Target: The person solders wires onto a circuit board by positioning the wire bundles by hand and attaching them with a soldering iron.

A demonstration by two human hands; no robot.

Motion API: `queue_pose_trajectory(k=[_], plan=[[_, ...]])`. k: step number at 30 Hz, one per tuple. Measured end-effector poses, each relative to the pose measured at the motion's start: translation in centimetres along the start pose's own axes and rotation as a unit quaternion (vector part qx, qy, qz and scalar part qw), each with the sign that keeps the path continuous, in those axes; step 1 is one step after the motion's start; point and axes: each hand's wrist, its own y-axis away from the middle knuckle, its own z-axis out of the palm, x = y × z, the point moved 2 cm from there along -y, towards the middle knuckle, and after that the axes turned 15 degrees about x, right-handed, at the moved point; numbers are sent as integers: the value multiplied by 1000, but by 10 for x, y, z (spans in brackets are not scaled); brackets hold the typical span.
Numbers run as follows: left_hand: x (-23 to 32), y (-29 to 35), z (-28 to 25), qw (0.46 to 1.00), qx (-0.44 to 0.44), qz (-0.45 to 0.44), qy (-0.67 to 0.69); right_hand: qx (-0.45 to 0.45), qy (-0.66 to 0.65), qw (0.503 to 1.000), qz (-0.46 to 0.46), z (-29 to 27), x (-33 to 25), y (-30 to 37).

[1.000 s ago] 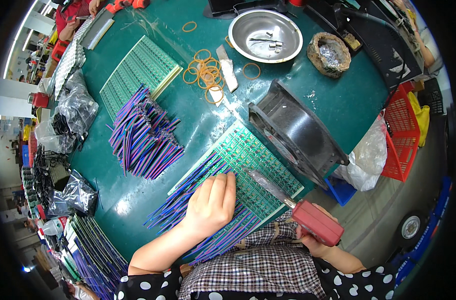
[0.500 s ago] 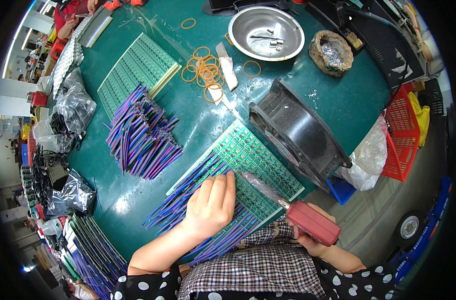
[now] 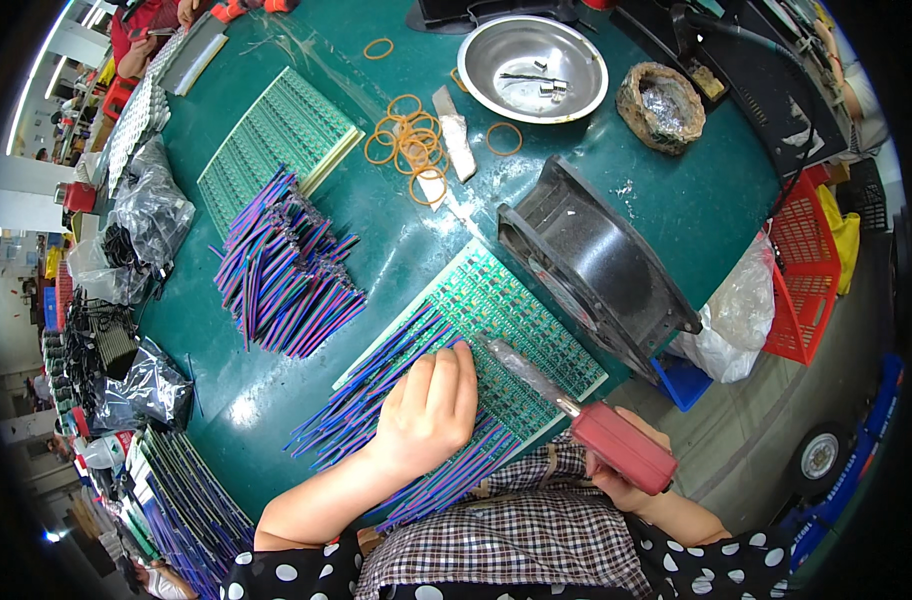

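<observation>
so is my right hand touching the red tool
Touching. The head view shows your right hand curled around the red tool, fingers against its casing.

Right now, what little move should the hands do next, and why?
Perhaps ease the red-handled tool slightly closer to the left hand: the right hand holds it with the tip just beside the left fingertips, over the green board where wires lie side by side. What those fingertips pinch, if anything, is hidden.

red-handled tool (image 3: pixel 616 440) (over circuit board (image 3: pixel 521 310))
</observation>
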Motion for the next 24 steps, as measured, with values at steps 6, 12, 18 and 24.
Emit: queue_pose_trajectory(k=[6,12,18,24], plan=[[2,1,-2,1000,-11,-15,3,14,-20,999,22,-3,0,2],[2,0,-2,999,5,-47,17,-8,-10,1000,11,-3,0,-1],[3,0,-3,996,10,-65,58,3,-9,1000,2,-2,1,1],[3,1,-2,996,2,-56,62,17,-59,996,72,1,4,6]])
